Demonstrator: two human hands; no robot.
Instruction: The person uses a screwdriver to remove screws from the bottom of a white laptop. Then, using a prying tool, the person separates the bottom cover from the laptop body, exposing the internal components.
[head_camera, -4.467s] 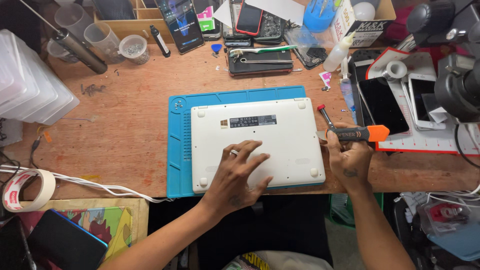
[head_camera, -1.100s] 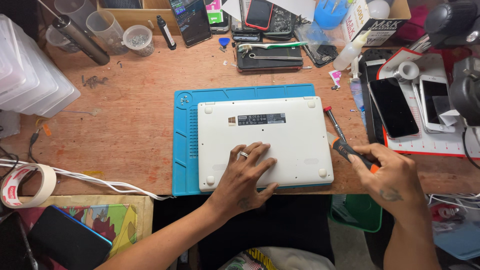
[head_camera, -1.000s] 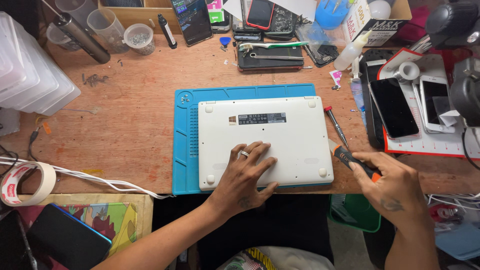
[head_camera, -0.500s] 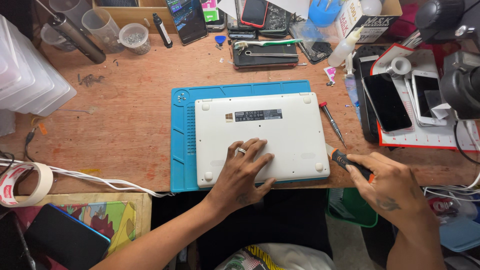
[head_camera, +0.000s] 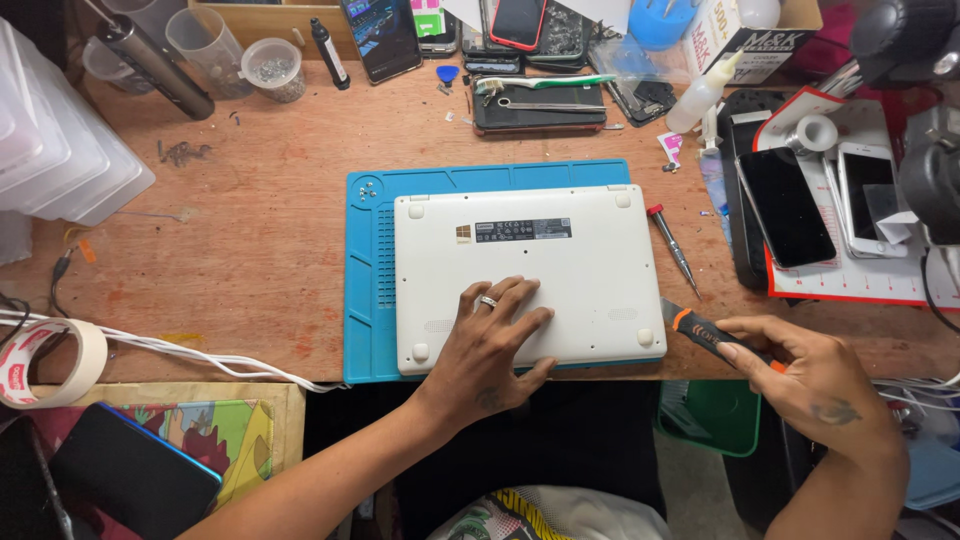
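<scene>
Left hand (head_camera: 490, 345) is spread flat on the upside-down white laptop (head_camera: 530, 275), pinning it down on the blue mat (head_camera: 365, 300). Right hand (head_camera: 800, 375) is closed around a black-and-orange pry tool (head_camera: 700, 328), tip right at the laptop's right edge. A small red-tipped screwdriver (head_camera: 670, 245) lies just beside.

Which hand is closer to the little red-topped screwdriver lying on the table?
The right hand. It sits just below the screwdriver, off the laptop's right edge, holding an orange-and-black tool. The left hand lies flat on the laptop, farther left.
</scene>
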